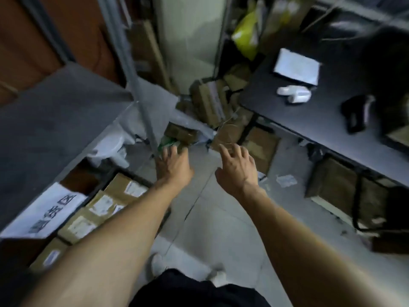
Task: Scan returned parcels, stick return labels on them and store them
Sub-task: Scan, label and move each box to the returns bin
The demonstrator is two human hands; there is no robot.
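Hands are stretched forward over the grey floor (212, 218), both holding nothing: the left hand (173, 166) is spread with straight fingers at a green-printed parcel (170, 144) by the shelf post (141, 103), contact blurred; the right hand (238, 166) is held relaxed above. Labelled cardboard parcels (99, 209) are stacked under the left shelf (57, 120).

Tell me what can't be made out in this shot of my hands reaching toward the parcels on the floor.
Head view only:
- Printing on the parcel labels under the left shelf: blurred and too small.
- Left hand fingertips: whether they touch the green-marked parcel is lost in blur.
- Dark handheld device on the black table: motion blur hides what it is.
- Boxes under the table: shadowed, partly hidden by the tabletop.
- Right hand: open, holding nothing.
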